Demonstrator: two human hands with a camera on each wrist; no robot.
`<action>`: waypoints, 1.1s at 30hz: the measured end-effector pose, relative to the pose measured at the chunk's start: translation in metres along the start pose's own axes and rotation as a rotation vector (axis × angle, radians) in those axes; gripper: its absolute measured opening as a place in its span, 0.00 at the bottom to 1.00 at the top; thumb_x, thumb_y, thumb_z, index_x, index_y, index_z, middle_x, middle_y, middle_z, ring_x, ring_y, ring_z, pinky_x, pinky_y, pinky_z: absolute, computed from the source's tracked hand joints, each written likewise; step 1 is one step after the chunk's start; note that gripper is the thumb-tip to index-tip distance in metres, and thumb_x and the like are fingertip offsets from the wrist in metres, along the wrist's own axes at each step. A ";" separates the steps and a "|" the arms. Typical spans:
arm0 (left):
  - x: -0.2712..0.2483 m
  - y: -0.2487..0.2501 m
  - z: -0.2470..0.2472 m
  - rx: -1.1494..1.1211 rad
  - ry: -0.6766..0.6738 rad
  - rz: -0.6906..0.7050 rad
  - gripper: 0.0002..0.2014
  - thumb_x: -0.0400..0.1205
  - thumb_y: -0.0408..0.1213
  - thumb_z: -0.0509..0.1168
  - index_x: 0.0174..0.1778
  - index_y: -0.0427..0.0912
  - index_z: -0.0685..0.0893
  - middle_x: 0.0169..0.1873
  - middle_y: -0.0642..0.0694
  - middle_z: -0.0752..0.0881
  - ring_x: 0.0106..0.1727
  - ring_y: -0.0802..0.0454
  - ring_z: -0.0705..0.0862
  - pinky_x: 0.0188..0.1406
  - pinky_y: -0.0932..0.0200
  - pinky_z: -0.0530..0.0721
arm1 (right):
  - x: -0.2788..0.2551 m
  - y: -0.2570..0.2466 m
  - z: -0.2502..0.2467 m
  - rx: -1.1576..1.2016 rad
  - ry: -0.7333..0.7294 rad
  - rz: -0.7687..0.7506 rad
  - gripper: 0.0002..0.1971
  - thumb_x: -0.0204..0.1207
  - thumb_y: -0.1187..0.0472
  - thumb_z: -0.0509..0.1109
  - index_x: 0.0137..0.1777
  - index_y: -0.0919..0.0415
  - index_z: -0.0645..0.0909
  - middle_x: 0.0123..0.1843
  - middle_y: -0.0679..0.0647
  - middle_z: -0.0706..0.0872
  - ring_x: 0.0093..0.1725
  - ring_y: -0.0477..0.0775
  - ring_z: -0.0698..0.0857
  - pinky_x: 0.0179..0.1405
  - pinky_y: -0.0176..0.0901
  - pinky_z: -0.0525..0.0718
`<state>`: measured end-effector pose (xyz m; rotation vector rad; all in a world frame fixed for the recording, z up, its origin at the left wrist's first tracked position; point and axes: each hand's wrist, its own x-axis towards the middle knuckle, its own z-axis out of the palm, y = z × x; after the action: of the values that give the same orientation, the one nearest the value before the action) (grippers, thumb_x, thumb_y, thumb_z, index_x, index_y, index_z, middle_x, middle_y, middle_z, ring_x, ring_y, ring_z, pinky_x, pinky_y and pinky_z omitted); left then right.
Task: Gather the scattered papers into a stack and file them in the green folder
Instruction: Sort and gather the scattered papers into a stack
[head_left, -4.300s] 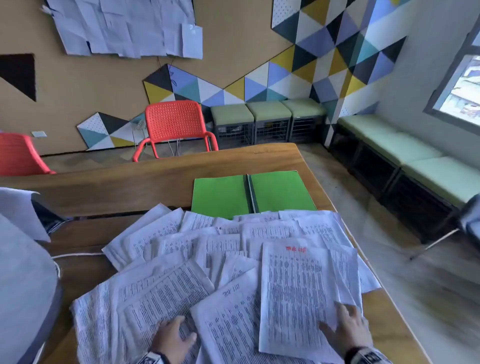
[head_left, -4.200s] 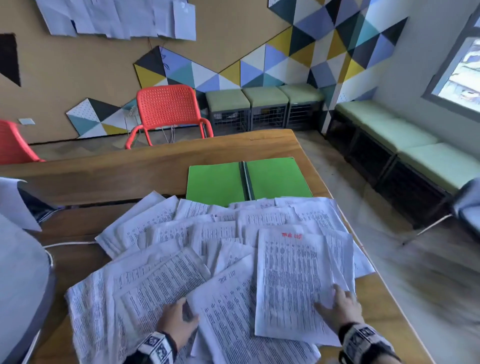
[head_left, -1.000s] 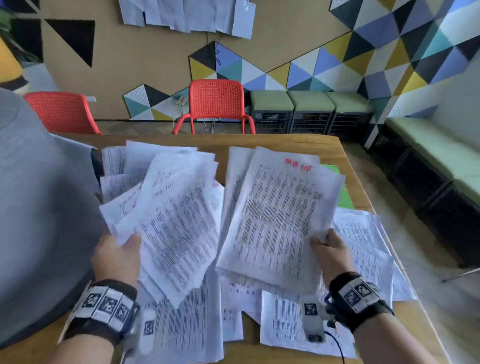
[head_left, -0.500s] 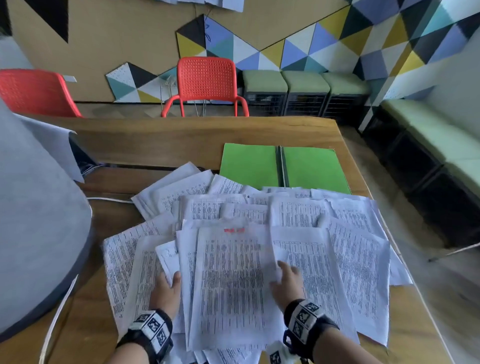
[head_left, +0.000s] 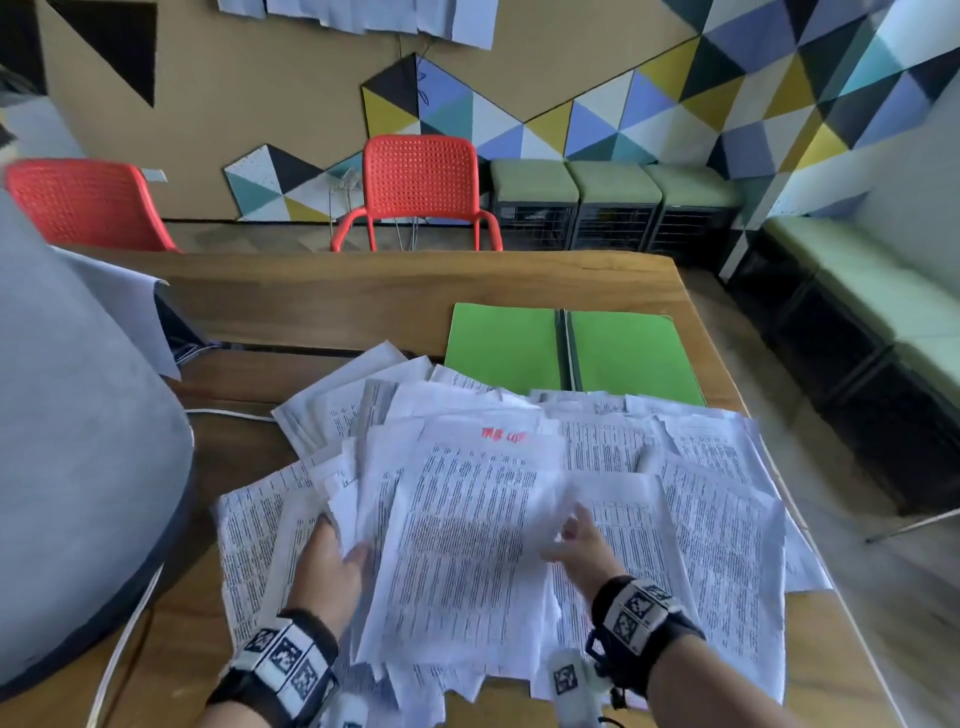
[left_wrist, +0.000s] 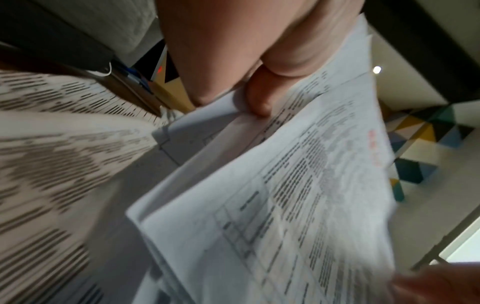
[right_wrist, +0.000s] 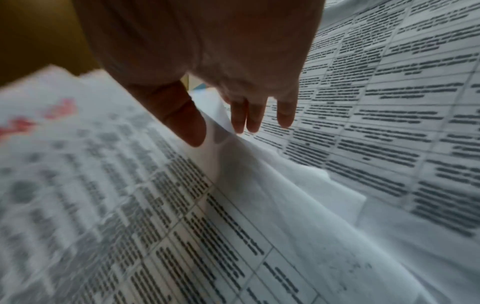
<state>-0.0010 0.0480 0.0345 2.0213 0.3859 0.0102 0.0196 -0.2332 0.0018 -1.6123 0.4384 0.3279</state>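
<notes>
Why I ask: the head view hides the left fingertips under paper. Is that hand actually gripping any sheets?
Observer: Yes. The left wrist view shows the left hand gripping the edge of a lifted bundle of papers.
Operator: And the right hand?
Observer: The right wrist view shows the right hand holding nothing. Its fingers are straight and its thumb lies at the edge of the red-headed sheet.

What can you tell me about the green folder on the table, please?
The green folder lies open and flat on the wooden table, beyond the scattered papers. It shows two plain bright-green leaves and a dark spine with a pale strip. Nothing is filed in it; a few sheets overlap its near edge. Neither hand touches it.
</notes>
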 end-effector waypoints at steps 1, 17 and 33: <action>0.002 0.011 -0.005 -0.042 0.008 0.002 0.22 0.82 0.23 0.60 0.69 0.45 0.76 0.59 0.50 0.83 0.62 0.48 0.80 0.67 0.52 0.75 | -0.003 -0.011 -0.001 0.131 -0.020 0.018 0.32 0.68 0.84 0.63 0.71 0.64 0.66 0.56 0.66 0.81 0.48 0.61 0.84 0.41 0.46 0.85; -0.004 0.074 -0.011 -0.566 0.026 0.046 0.12 0.68 0.24 0.69 0.44 0.40 0.81 0.36 0.49 0.87 0.43 0.54 0.86 0.37 0.65 0.80 | -0.049 -0.088 0.019 0.210 0.007 -0.466 0.16 0.73 0.83 0.65 0.54 0.65 0.80 0.44 0.45 0.90 0.46 0.45 0.87 0.48 0.43 0.82; -0.007 0.086 -0.006 -0.651 0.113 0.158 0.22 0.67 0.30 0.62 0.49 0.63 0.75 0.47 0.49 0.81 0.48 0.50 0.79 0.45 0.63 0.81 | -0.056 -0.099 0.033 0.058 0.016 -0.654 0.42 0.64 0.84 0.61 0.69 0.40 0.64 0.65 0.57 0.77 0.61 0.52 0.81 0.58 0.50 0.83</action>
<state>0.0143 0.0159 0.1135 1.4029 0.2484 0.3104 0.0176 -0.1904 0.1124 -1.6084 -0.0804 -0.1916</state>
